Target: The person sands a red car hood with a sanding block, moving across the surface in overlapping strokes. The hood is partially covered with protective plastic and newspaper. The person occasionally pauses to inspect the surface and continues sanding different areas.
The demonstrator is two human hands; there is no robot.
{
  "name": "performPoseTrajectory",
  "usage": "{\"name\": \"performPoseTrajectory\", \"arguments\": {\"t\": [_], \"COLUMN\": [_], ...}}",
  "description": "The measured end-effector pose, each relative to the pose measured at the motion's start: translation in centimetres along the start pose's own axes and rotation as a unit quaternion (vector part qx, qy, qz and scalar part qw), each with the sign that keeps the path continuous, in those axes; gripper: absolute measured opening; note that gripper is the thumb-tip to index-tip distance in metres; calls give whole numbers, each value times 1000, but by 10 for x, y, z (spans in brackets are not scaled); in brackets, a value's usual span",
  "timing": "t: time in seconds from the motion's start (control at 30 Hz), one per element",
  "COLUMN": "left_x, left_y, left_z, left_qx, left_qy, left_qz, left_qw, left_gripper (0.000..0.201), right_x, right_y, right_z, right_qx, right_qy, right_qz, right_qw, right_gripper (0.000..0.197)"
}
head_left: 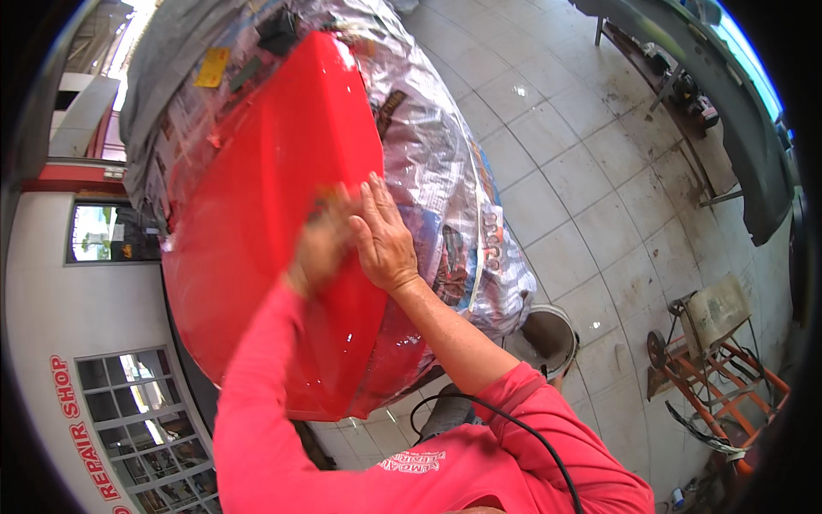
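A wet, glossy red car body panel (248,231) lies under my hands, with a raised ridge along its right side. My left hand (321,244) is over the panel, smeared by motion. A dark, brownish patch shows at its fingertips, too blurred to name. Just right of it, my right hand (385,240) rests with fingers stretched out along the panel's right edge. Crumpled newspaper and plastic masking (419,111) borders the panel on that side. Near the panel's far left edge lie a yellow piece (212,67), a dark green strip (246,74) and a black object (276,32).
A bucket (552,334) stands on the tiled floor (591,231) by the masking's near right end. Farther right are an orange-framed cart (728,385) and a dark grey car part (736,111) on a stand. A black cable (522,428) crosses my right sleeve.
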State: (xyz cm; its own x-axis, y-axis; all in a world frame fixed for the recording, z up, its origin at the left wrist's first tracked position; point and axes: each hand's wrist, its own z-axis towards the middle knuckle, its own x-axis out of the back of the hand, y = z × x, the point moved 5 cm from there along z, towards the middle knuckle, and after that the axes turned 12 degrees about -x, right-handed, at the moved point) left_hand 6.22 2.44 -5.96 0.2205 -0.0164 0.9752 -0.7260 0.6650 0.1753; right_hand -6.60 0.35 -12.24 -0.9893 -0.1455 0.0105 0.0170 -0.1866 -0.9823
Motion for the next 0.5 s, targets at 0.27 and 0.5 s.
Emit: {"name": "performPoseTrajectory", "arguments": {"t": [0.27,0.5], "left_x": [11,-35], "left_y": [-192,164], "left_z": [17,-166], "left_qx": [36,284], "left_qy": [99,-8], "left_qz": [292,78], "left_qw": [951,955], "left_gripper": [51,83], "right_x": [-18,-12], "right_y": [-16,-7], "right_z": [-16,6], "right_qx": [5,15], "right_qy": [-22,-4], "right_qz": [-22,-92], "right_qw": [999,996], "right_gripper": [61,58]}}
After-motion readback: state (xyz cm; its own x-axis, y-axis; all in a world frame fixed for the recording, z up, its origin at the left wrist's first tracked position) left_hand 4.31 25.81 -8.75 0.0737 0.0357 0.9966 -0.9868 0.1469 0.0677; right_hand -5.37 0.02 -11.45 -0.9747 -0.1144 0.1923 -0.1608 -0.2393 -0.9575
